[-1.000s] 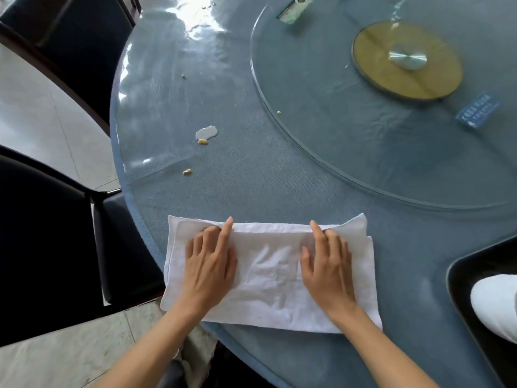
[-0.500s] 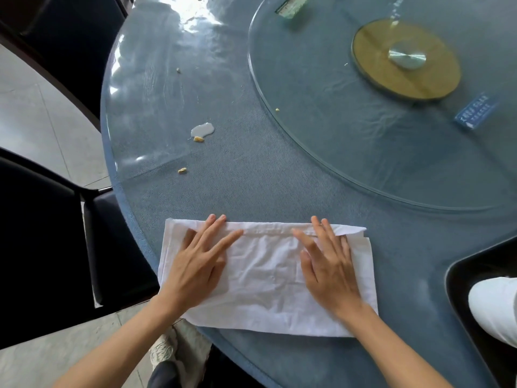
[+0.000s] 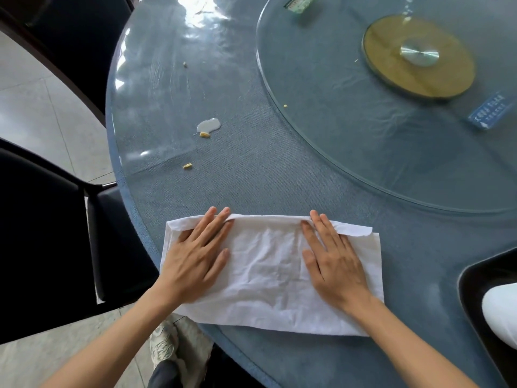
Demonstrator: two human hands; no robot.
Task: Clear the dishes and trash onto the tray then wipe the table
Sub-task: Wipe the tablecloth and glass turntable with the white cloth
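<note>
Both hands flat, fingers straight, pressing white cloth (image 3: 268, 273) at near desk (image 3: 279, 177) edge; nothing gripped. Cloth long axis runs left-right. Spill (image 3: 208, 126) and crumbs lie ahead-left; left hand (image 3: 195, 256) nearer than right hand (image 3: 333, 264).

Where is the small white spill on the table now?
In the head view, the white spill lies on the table, ahead of the left hand, with a yellow crumb touching its near edge.

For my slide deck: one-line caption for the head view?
Both hands, left hand and right hand, press a folded white cloth flat near spilled crumbs.
</note>
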